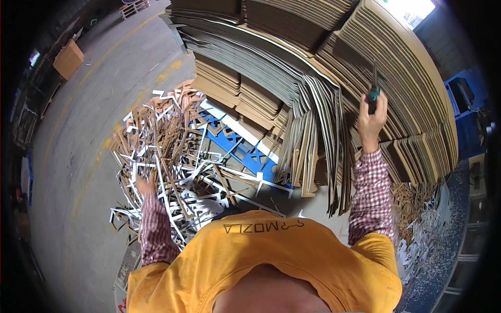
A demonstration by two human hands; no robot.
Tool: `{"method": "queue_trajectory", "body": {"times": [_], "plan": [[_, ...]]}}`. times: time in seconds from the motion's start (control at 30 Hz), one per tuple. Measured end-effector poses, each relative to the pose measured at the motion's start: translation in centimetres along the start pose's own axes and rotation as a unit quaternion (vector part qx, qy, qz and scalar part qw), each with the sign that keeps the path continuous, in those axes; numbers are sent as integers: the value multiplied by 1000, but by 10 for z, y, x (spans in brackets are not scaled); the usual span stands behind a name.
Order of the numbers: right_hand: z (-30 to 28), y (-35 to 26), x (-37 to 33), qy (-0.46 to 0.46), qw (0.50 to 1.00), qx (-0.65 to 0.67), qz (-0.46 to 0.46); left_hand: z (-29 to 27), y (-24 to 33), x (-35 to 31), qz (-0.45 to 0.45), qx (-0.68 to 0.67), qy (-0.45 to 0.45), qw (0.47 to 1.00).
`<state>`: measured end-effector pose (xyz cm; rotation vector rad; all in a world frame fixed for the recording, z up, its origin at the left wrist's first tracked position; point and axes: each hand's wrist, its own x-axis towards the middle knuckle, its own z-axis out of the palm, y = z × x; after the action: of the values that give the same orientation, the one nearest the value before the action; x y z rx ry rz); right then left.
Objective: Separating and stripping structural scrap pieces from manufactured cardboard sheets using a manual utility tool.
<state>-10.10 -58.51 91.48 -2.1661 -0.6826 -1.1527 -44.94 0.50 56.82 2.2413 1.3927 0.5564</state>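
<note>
A: Biggest first?

B: Huge stack of flat cardboard sheets (pixel 323 57), brown, layered, filling the upper middle and right, edges fanned toward the viewer. Some sheets standing on edge at the near side, white faces showing.

A: Next?

B: Grey concrete floor (pixel 88 130) on the left, with a worn yellow line running along it. Then a tangled heap of cardboard offcuts (pixel 172 156), brown and white strips and frames, lying on the floor at the foot of the stack. Blue pallet (pixel 237 146) partly under the stack, partly buried by the offcuts.

A: Farther off?

B: Brown carton (pixel 68 59) at upper left, well apart from the heap. Blue machine (pixel 462 91) at the right rim. More shredded scraps (pixel 422 214) lower right, beside the stack.

A: Clothing?

B: Yellow shirt over red-and-white checked sleeves, seen from above.

A: Hands?

B: Right hand (pixel 371 119) raised against the front edge of the stack, fingers wrapped tight round a dark tool (pixel 372 94) with a green-and-black handle. Thin dark blade pointing up, lying against the sheet edges. Cutting tip too thin to make out.

A: And the other?

B: Left hand (pixel 144 185) low on the left, over the near side of the offcut heap, touching or just above the strips. Fingers mostly hidden among the strips; cannot tell whether spread, curled or gripping a piece.

A: Where's the tool, then?

B: Up in the right fist, at the stack's face, well apart from the left hand and the heap.
</note>
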Motion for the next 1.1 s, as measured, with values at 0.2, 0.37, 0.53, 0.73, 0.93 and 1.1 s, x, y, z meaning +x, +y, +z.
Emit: {"method": "queue_trajectory", "body": {"times": [0.2, 0.37, 0.53, 0.73, 0.93, 1.1], "plan": [[-2, 30, -82, 18, 983, -181, -10, 76, 386, -86, 208, -429, -365, 800], [43, 5, -141, 28, 934, 53, 352, 53, 553, -215, 192, -394, -499, 747], [73, -32, -153, 99, 857, 279, 422, 61, 593, -263, 159, -306, -422, 838], [49, -34, -124, -15, 962, 85, 259, 88, 573, -236, 215, -262, -355, 871], [22, 6, -5, -77, 996, -13, -38, 88, 557, -209, 236, -289, -468, 801], [52, -4, 30, -108, 986, -32, -120, 151, 543, -192, 174, -479, -627, 590]]}}
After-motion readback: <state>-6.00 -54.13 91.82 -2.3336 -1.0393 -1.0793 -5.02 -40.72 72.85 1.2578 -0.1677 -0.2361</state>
